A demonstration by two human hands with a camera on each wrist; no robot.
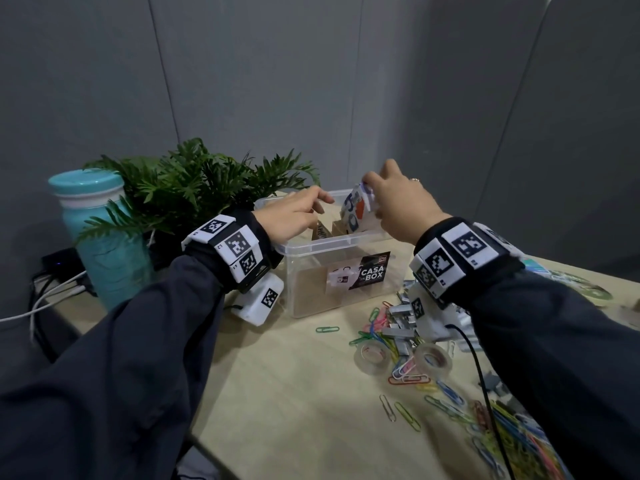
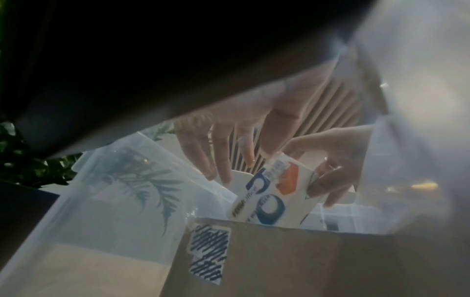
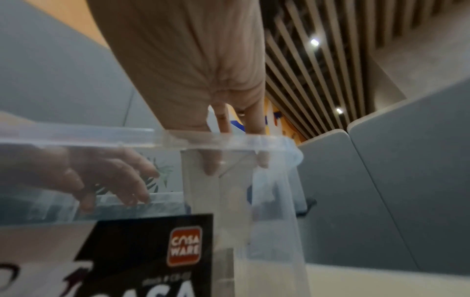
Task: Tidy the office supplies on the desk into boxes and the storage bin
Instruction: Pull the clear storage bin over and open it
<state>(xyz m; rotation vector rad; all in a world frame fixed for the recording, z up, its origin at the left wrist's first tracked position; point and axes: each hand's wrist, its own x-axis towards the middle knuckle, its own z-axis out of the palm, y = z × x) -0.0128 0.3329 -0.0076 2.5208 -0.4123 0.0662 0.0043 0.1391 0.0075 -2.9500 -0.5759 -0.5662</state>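
Bin (image 1: 332, 271) stands open – the right hand (image 1: 398, 206) pinches a white pack (image 1: 356, 209) just above its rim, over the brown boxes (image 1: 341, 228) inside. The left hand (image 1: 294, 213), fingers relaxed, reaches into the bin. Next, I judge – lower the pack between the boxes.

Left arm: dark-sleeved, reaching forward, wrist wrapped in a band of white blocks with black square markers. Left hand (image 1: 294, 216): palm down, fingers (image 2: 203, 160) extended and slightly spread, tips pointing downward; nothing gripped.

Right arm: dark-sleeved, reaching forward beside the left, wrist banded with the same white marker blocks, a black cable trailing below. Right hand (image 1: 403, 206): raised a little above the left, fingers and thumb curled, pinching a small white packet printed in blue and orange (image 1: 356, 211); a ring shows on one finger.
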